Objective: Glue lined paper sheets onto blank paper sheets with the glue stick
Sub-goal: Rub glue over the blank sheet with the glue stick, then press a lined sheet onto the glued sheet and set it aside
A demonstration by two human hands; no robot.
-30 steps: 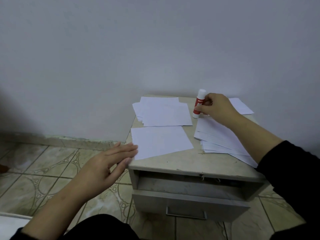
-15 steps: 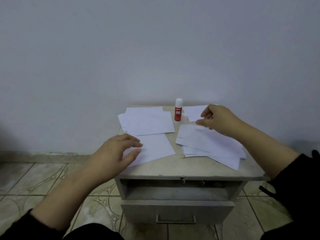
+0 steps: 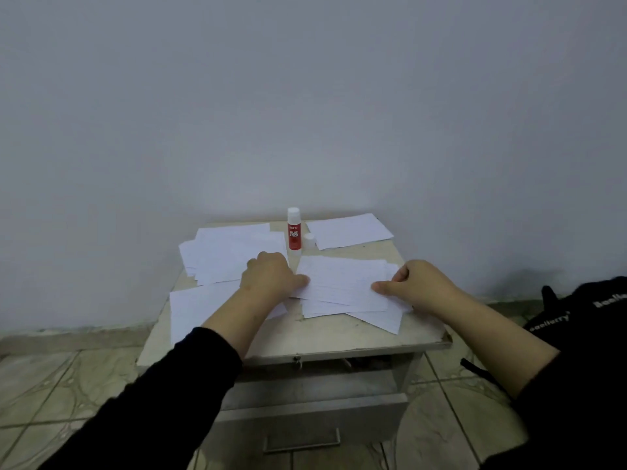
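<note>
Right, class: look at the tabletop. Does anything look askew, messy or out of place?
Yes. The lined sheets under both hands lie fanned and skewed, corners poking out rather than squared. The glue stick stands upright at the back, and a small white cap sits loose beside it. Nothing looks spilled or torn.

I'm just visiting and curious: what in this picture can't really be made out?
- Head view: the left hand covers its own fingertips, so its hold on the top lined sheet is unclear.
- The right hand hides that sheet's right edge.
- The small print on the glue stick is too small to read.
- The drawer interior is dark, shadowed by the tabletop.
</note>
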